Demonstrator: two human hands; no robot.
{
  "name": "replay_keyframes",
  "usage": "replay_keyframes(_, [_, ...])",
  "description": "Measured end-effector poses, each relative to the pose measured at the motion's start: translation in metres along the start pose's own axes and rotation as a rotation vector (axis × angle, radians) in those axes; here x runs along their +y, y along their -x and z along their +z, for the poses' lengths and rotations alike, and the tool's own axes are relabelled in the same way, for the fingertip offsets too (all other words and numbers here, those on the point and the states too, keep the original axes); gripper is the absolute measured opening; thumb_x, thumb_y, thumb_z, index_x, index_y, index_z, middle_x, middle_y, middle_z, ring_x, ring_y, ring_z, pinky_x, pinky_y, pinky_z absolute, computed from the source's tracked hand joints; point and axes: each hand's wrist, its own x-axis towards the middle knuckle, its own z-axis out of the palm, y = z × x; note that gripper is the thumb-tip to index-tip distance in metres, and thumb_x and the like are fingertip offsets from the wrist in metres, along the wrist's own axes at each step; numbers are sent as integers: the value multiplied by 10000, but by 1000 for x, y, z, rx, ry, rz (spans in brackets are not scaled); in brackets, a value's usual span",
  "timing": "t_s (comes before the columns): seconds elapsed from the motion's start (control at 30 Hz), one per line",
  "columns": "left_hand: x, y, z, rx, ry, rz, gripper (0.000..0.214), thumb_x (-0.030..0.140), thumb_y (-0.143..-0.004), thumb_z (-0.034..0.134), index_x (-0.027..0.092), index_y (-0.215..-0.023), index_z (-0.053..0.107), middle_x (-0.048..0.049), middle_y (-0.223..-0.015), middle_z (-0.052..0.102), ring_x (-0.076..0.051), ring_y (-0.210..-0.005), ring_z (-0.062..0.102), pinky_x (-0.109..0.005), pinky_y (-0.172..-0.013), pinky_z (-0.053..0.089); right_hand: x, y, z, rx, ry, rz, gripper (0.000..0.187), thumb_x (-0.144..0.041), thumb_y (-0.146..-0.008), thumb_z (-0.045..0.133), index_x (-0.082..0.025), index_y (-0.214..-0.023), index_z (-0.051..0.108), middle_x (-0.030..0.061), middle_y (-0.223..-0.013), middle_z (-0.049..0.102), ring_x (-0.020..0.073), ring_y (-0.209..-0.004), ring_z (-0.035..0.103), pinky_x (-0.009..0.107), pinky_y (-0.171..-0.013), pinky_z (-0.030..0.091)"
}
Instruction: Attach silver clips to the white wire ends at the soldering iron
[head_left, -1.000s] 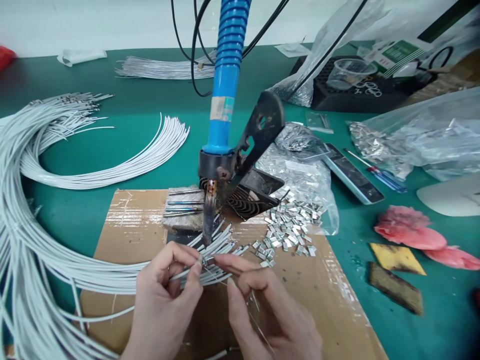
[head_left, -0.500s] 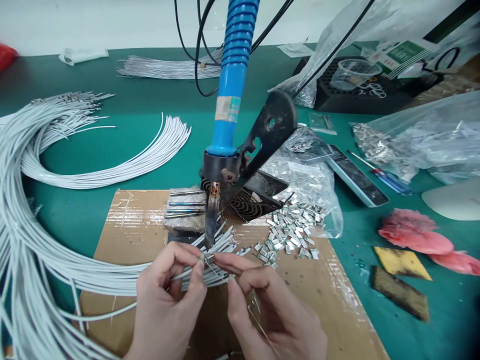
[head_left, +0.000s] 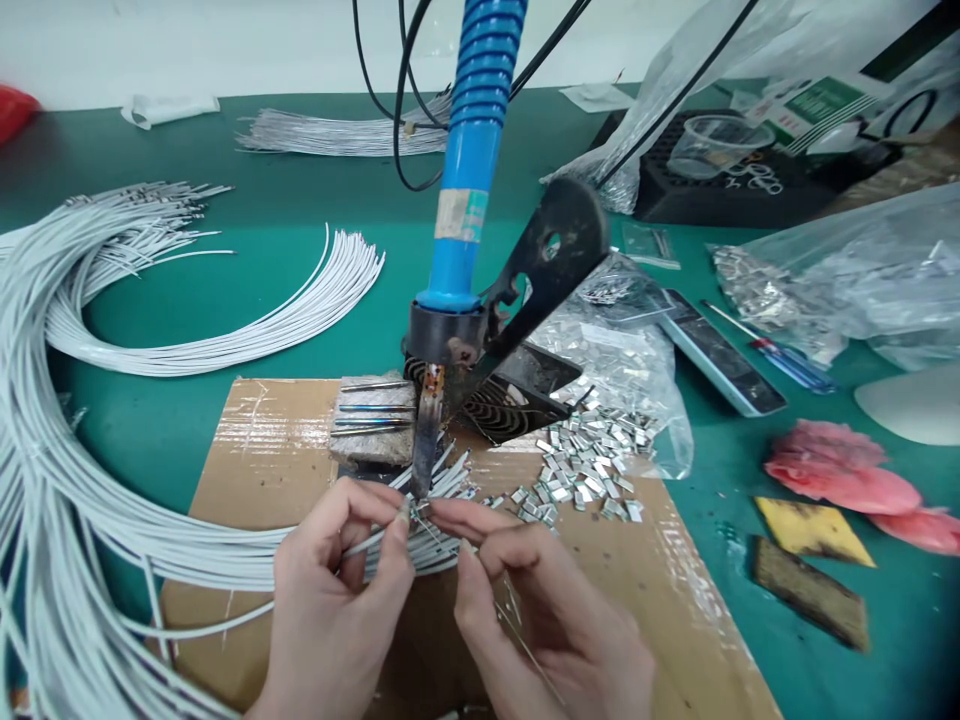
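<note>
We log the left hand (head_left: 330, 610) pinching a single white wire (head_left: 367, 545) between thumb and forefinger, its stripped end raised to the tip of the soldering iron (head_left: 426, 440) at the centre of the cardboard sheet (head_left: 255, 450). The right hand (head_left: 547, 620), just beside at 3 o'clock, is closed narrowly on a thin strand of solder wire (head_left: 525, 650), which trails back toward 5 o'clock; its forefinger and thumb meet the left fingertips under the iron tip. We note the iron's blue handle (head_left: 472, 150) standing nearly upright, clamped in a dark metal stand (head_left: 540, 270). Beneath the hands lies a small fan of cut white wire ends (head_left: 442, 480). At 2 o'clock from the tip we see a scatter of small metal terminals (head_left: 585, 465) spilling from a clear plastic bag (head_left: 622, 360). At 11 o'clock a grey block (head_left: 371, 435) carries several thin pins. A large bundle of white wires (head_left: 52, 400) loops around the left of the green table (head_left: 262, 200); pink cloth (head_left: 840, 470) and yellow and brown sponge pieces (head_left: 810, 525) lie well apart at 3 o'clock.
</note>
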Motion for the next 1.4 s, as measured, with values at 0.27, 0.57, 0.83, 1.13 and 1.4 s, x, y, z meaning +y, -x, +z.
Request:
replay_keyframes(0.27, [-7,-11,-6,-148,35,18,120,182,-829,689,207,-721,644,-9,-806,716,-135,-689,639,-163,-491,420,3,-5,2,-9,-127,81,197,-168,-912,613,-248,-736,574,38,-1058,826,193,-979,798,242,-816,600])
replay_keyframes(0.57, [-6,-17,-11,-205,85,43,165,117,-872,650,206,-735,627,14,-850,729,-88,-661,652,-141,-575,493,2,-7,5,1,-161,76,208,-149,-918,600,-244,-734,580,32,-1072,821,183,-961,803,240,-831,603])
replay_keyframes(0.83, [-4,-19,-9,-189,105,66,171,106,-858,667,205,-720,647,26,-816,708,-93,-697,702,-134,-612,521,-1,-7,4,19,-193,95,214,-156,-908,627,-245,-718,584,23,-1061,826,181,-919,812,224,-806,610])
replay_keyframes(1.13, [8,-17,-2,-83,132,84,149,124,-734,707,201,-623,645,20,-706,714,-96,-599,639,-134,-496,463,-1,-7,4,12,-198,84,211,-146,-907,624,-256,-729,596,-13,-1067,818,163,-982,797,211,-833,609])
replay_keyframes(1.4, [12,-17,-1,-72,148,64,132,143,-715,705,198,-612,642,2,-695,733,-104,-573,650,-142,-479,475,1,-7,4,1,-179,74,200,-165,-908,625,-256,-734,590,-16,-1066,821,160,-986,796,215,-854,597])
